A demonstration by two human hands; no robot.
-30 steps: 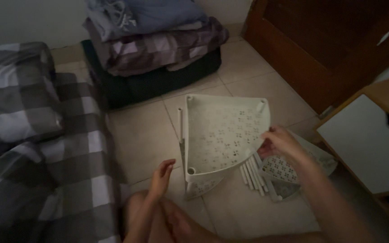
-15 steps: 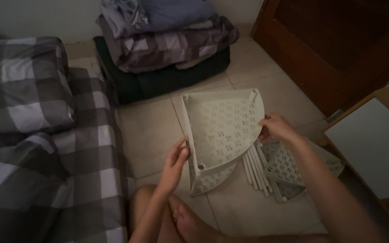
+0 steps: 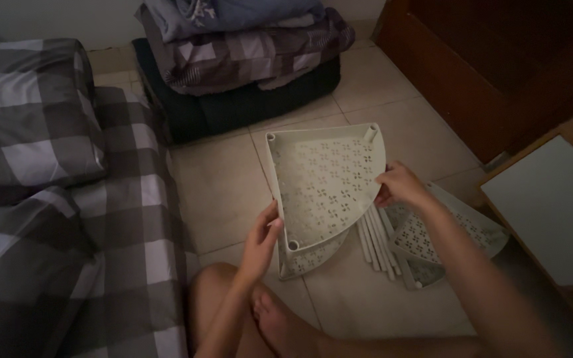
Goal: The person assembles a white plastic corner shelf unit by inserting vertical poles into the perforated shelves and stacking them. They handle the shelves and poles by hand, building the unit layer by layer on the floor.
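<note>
The left hand (image 3: 260,233) has come up from the person's knee and now grips the near left edge of the top shelf (image 3: 326,182), fingers curled over the rim. The right hand (image 3: 399,187) pinches the shelf's curved right edge, as it did a second ago. So the shelf, held by one hand before, is now held by both, tilted up off the floor (image 3: 220,192) in front of the person's legs.

By count: one pale quarter-round perforated shelf is in the hands, a second (image 3: 310,258) lies under its near end, and at least one more (image 3: 459,229) lies on the floor to the right, perhaps another beneath that. A bundle of white tubes (image 3: 376,242) lies between them, too close together to count. On the left is a checked bed (image 3: 54,219); far off is one stack of folded blankets (image 3: 247,59).
</note>
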